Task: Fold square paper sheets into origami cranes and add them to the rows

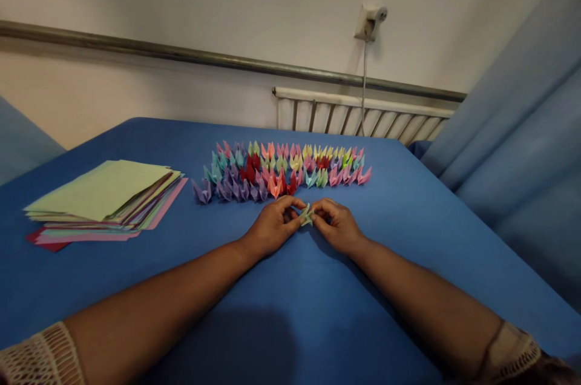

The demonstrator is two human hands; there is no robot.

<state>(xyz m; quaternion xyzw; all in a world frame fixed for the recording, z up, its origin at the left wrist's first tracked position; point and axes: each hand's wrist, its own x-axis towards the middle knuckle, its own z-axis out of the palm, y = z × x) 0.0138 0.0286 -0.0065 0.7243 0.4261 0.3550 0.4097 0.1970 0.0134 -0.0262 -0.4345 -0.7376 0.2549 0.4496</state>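
A small pale green origami crane (307, 214) is between my two hands, a little above the blue table. My left hand (275, 224) pinches its left side with thumb and fingers. On the other side, my right hand (338, 224) pinches its right part between thumb and forefinger. The fingertips cover parts of the folded paper. Just beyond my hands stand rows of folded paper cranes (276, 184) in purple, teal, red, pink, yellow and green.
To the left lies a stack of coloured paper sheets (97, 191), pale yellow-green on top. The blue table (281, 300) reaches back to a wall with a metal rail (204, 57), a radiator (345, 108) and a plugged-in socket (370, 23). A blue curtain (512, 94) hangs at the right.
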